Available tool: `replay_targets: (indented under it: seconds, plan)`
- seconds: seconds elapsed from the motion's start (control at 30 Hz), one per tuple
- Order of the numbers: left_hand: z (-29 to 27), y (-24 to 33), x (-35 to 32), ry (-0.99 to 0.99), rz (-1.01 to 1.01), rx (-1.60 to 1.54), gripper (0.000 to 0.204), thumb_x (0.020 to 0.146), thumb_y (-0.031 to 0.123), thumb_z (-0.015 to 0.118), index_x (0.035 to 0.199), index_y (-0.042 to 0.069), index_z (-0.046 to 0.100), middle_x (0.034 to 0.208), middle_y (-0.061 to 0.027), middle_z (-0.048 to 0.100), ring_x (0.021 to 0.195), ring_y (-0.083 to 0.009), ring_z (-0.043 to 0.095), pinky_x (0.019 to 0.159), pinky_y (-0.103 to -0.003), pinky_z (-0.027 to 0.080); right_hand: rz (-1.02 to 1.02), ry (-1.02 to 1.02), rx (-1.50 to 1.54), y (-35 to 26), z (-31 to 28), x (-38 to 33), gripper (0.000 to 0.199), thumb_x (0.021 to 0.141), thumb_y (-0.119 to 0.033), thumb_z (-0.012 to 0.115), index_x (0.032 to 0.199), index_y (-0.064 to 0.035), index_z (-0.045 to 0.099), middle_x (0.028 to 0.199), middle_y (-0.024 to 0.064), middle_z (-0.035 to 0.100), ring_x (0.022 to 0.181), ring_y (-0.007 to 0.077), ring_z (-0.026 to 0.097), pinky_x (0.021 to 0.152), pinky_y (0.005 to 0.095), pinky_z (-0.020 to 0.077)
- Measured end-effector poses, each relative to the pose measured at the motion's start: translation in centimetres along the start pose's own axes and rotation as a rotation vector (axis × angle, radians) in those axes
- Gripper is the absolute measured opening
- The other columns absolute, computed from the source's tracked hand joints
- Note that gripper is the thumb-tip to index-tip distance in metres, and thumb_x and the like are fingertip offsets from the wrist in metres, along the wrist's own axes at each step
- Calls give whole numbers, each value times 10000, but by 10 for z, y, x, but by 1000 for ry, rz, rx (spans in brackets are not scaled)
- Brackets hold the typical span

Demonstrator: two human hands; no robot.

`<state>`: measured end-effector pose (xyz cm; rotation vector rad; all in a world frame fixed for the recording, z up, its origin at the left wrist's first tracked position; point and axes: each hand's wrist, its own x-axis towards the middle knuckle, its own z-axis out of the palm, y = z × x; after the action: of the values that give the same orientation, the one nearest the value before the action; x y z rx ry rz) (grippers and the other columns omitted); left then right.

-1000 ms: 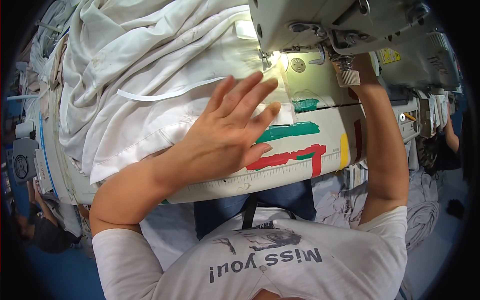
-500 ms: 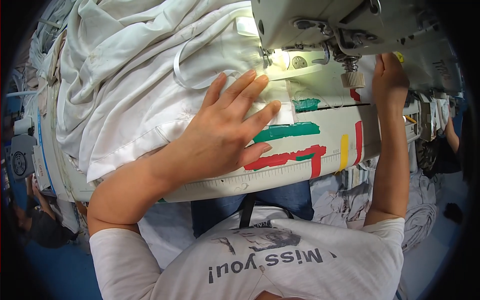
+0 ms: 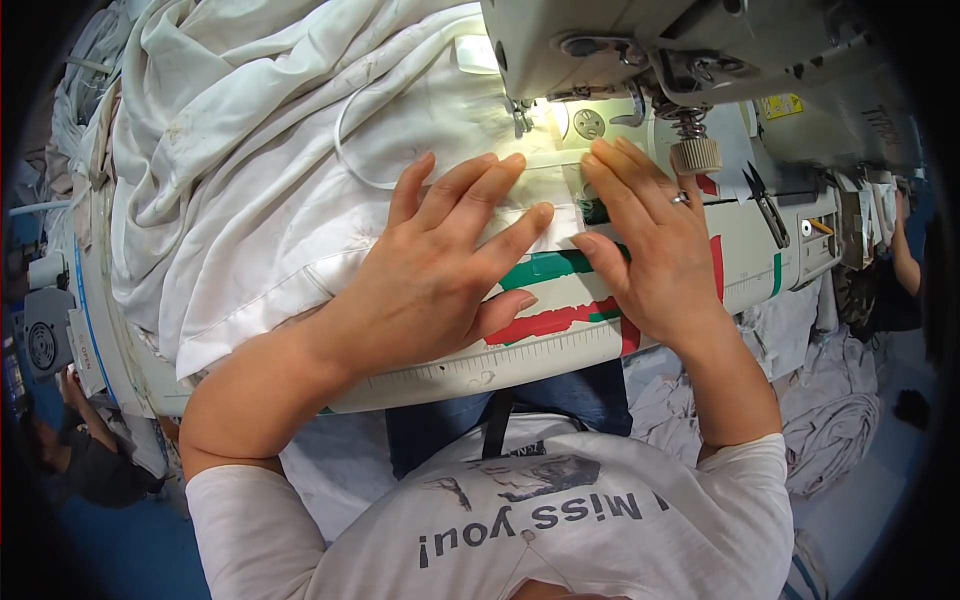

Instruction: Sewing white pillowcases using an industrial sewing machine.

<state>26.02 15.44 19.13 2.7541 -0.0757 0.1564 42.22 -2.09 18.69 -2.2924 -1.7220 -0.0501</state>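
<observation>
White fabric [image 3: 225, 180] lies in folds across the left of the sewing machine bed, its hemmed edge towards me. My left hand [image 3: 435, 255] rests on it with fingers spread, fingertips just short of the presser foot [image 3: 521, 118]. A narrow white tape [image 3: 343, 135] loops over the cloth and runs on near the fingertips of both hands. My right hand [image 3: 655, 235], a ring on one finger, is laid flat with fingers out at the cloth's right edge, near the tape's end. Whether its fingertips press on the tape, I cannot tell.
The sewing machine head [image 3: 620, 45] overhangs the far right, with a tension knob [image 3: 695, 157] low on it. Black thread snips [image 3: 766, 207] lie on the bed at right. Coloured tape strips [image 3: 545, 268] and a ruler mark the near edge. Other people are at both sides.
My right hand has come from the far right beside the machine to the cloth's right edge, uncovering the snips. My left hand stays nearly in place.
</observation>
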Motion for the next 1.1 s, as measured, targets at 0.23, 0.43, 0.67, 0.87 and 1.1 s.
replay_targets:
  seconds: [0.23,0.43,0.67,0.87,1.1]
  plan:
    - [0,-1,1,23,42,15,623,772,284,722,1325,59,543,1399,-185,465,1304,-324,422,1094,-524,268,93,44,-52,14,-3,-20,536,917,-346,596,1337,-18,537,1393,135,525,1319,305,469,1139,493,245]
    - [-1,-1,2,17,45,4,628,762,254,720,1328,49,539,1402,-183,462,1288,-324,430,1076,-511,288,126,87,-63,21,-3,-25,515,919,-330,598,1319,-9,552,1367,144,547,1301,321,484,1142,510,248]
    - [-1,0,1,12,34,-6,695,674,213,772,1314,52,553,1412,-176,451,1296,-345,423,1089,-503,298,146,126,-22,20,1,-28,526,906,-335,622,1313,-8,552,1316,172,567,1273,346,498,1133,524,256]
    - [-1,-1,0,21,45,-5,699,669,211,775,1310,42,554,1400,-181,458,1284,-348,431,1080,-498,308,161,145,-34,19,0,-28,506,898,-312,629,1296,-9,558,1302,169,574,1257,349,507,1130,526,258]
    - [5,-3,1,84,83,-45,677,701,232,779,1311,39,557,1383,-178,468,1249,-335,449,1034,-468,342,152,146,-50,15,-3,-28,505,877,-244,627,1317,-10,546,1362,175,547,1289,335,495,1146,517,220]
